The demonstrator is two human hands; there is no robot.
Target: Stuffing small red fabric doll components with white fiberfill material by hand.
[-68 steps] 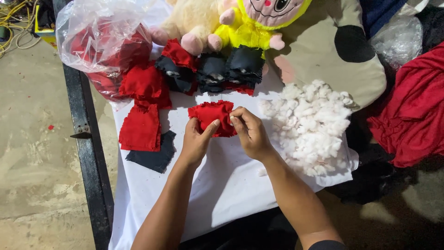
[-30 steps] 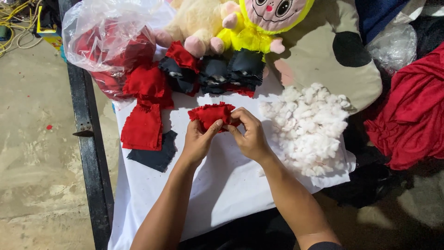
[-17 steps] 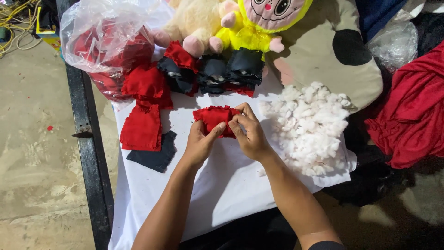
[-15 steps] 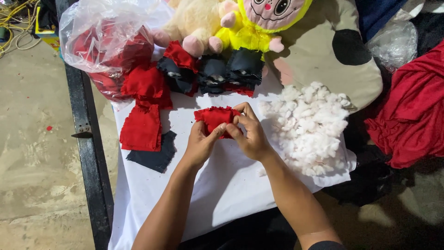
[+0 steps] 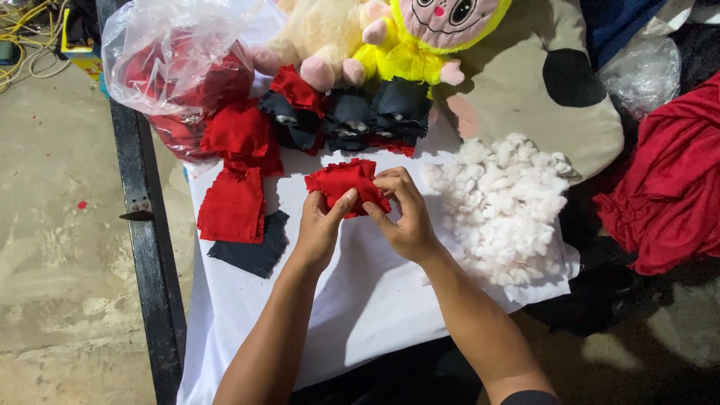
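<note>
From the head camera, looking down, both hands meet over a small red cloth piece point(image 5: 346, 182) that lies on the white sheet point(image 5: 352, 300) covering the table. The left hand point(image 5: 319, 229) is closed on the lower left edge of the piece, the thumb pressing on top of the fabric. The right hand point(image 5: 405, 217) is closed on its right edge, the fingertips point(image 5: 386, 182) curled over the rim. So the piece is held between the two hands, near the middle of the sheet and just below a row of dark cloth pieces point(image 5: 371, 116).

To the left lie a flat red cloth point(image 5: 232, 206) and a dark blue cloth point(image 5: 251, 251) partly under it. Behind them there is a clear plastic bag point(image 5: 176, 60) with more red fabric inside. To the right of the hands, near but not touching, is a heap of white stuffing point(image 5: 502, 206). At the top lie a cream plush toy point(image 5: 322, 37) and a yellow doll point(image 5: 427, 37) on a beige cushion point(image 5: 555, 112). A big red cloth point(image 5: 667, 180) hangs at the far right.

I judge the red piece to be very light, soft and limp, with a frayed edge. It will fold and slip between the fingers, so it is better to pinch it at the edge or seam with the fingertips, one hand on each side, and to keep it a little stretched. I cannot tell if it is already filled
</note>
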